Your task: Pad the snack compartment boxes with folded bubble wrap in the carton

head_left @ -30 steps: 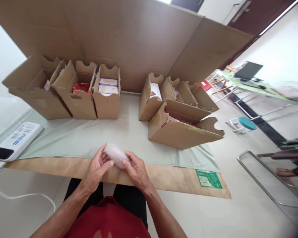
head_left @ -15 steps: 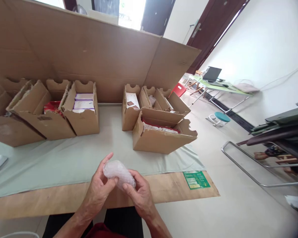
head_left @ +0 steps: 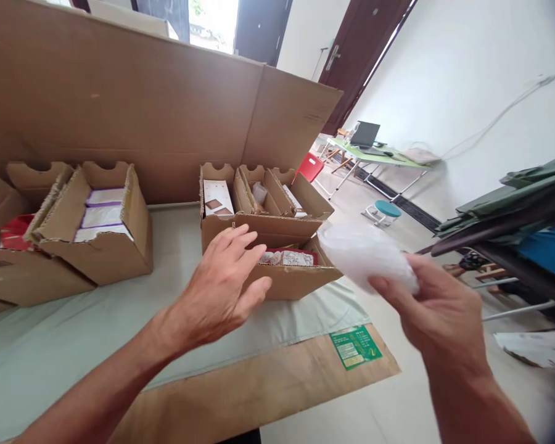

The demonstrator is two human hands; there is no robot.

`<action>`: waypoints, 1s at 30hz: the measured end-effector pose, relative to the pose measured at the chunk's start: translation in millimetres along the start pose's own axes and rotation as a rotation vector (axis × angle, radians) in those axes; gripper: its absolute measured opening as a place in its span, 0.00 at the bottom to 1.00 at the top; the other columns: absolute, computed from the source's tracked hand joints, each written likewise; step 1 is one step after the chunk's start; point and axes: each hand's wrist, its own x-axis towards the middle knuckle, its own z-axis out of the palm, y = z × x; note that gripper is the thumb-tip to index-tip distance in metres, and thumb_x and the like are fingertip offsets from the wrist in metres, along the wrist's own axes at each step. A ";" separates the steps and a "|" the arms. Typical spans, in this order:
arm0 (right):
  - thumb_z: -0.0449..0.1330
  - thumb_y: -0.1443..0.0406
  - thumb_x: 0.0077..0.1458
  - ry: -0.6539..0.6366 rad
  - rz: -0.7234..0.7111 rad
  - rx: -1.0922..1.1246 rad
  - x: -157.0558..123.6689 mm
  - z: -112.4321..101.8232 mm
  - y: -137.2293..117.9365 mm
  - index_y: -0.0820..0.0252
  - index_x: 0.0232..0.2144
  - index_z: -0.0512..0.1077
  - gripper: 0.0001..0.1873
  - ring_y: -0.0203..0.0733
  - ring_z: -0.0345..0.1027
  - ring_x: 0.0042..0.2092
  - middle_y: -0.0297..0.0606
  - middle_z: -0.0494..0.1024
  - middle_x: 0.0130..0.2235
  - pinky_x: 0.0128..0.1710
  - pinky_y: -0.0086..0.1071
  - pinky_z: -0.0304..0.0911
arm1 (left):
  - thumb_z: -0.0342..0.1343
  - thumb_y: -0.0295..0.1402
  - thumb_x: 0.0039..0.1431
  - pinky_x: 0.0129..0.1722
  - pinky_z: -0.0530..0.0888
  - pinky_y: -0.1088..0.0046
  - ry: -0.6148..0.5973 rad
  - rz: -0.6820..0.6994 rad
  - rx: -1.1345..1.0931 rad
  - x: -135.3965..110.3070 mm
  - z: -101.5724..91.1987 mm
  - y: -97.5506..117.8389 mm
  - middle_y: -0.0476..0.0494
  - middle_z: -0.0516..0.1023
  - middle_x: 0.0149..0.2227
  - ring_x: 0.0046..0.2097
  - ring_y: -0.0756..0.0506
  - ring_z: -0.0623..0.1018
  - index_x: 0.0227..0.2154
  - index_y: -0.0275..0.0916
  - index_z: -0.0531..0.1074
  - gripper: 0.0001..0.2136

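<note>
My right hand (head_left: pixel 439 308) grips a whitish, translucent bundle that looks like bubble wrap (head_left: pixel 365 256), held up in the air to the right of the cardboard boxes. What the wrap may enclose cannot be made out. With fingers apart and nothing in it, my left hand (head_left: pixel 229 277) hovers at the near cardboard box (head_left: pixel 282 287) on the right, hiding its left end. Red and white patterned packets (head_left: pixel 298 258) show inside that box. Behind it stand narrow boxes, one with a white carton (head_left: pixel 217 196), another with a small translucent wrapped item (head_left: pixel 259 193).
On the left, a cardboard box (head_left: pixel 139 243) holds white packs with purple edges (head_left: pixel 102 216); beside it, another holds something red (head_left: pixel 16 231). A tall cardboard panel (head_left: pixel 157 111) stands behind. A green leaflet (head_left: pixel 356 346) lies at the table's right corner. Beyond are a stool (head_left: pixel 387 208) and folding table (head_left: pixel 388 157).
Both hands held the wrapped bundle over the table's front edge. My left hand has let go and moved forward to the near box; my right has carried the bundle up and right.
</note>
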 end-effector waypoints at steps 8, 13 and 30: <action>0.62 0.57 0.62 -0.394 -0.428 -0.258 90.3 42.5 26.5 0.53 0.40 0.81 0.10 0.46 0.73 0.43 0.36 0.83 0.39 0.43 0.41 0.68 | 0.58 0.40 0.62 0.63 0.61 0.44 -0.244 0.116 0.268 38.5 33.1 -16.1 0.40 0.79 0.33 0.43 0.36 0.77 0.37 0.37 0.78 0.12; 0.65 0.66 0.59 -0.620 -0.509 -0.541 95.2 83.4 6.6 0.56 0.42 0.80 0.08 0.48 0.72 0.42 0.39 0.83 0.37 0.41 0.38 0.63 | 0.56 0.34 0.63 0.58 0.67 0.49 -0.152 0.211 0.206 24.8 33.8 -16.4 0.43 0.78 0.31 0.39 0.40 0.75 0.37 0.38 0.78 0.08; 0.58 0.77 0.55 -0.939 -0.368 -0.867 101.3 144.0 -38.1 0.67 0.37 0.82 0.13 0.62 0.77 0.47 0.59 0.83 0.40 0.44 0.45 0.66 | 0.59 0.37 0.62 0.46 0.71 0.59 -0.218 0.211 0.292 37.8 34.2 -34.1 0.42 0.79 0.31 0.37 0.41 0.75 0.32 0.37 0.77 0.09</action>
